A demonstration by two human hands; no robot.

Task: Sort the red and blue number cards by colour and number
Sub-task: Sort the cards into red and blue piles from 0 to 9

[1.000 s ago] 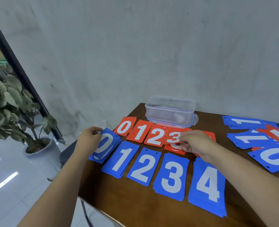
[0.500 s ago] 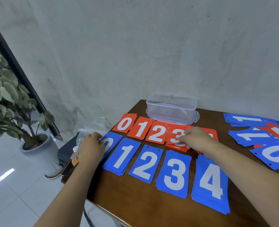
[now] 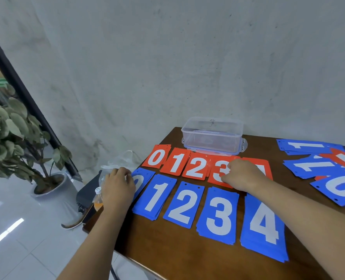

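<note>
On the dark brown wooden table (image 3: 167, 249) a far row of red number-card piles runs 0 to 4, and a near row of blue piles runs 0 to 4 just in front of it. The left hand (image 3: 118, 188) curls its fingers over the left side of the blue 0 pile (image 3: 142, 178), which lies right at the table's left edge. The right hand (image 3: 242, 174) grips the red 3 pile (image 3: 218, 170) with bent fingers, and its wrist covers part of the red 4 card (image 3: 262, 168). A clear plastic lidded box (image 3: 212, 136) stands just behind the red row. Bare wood separates both rows from the loose heap of mixed cards (image 3: 329, 168) on the right and lines the near edge.
</note>
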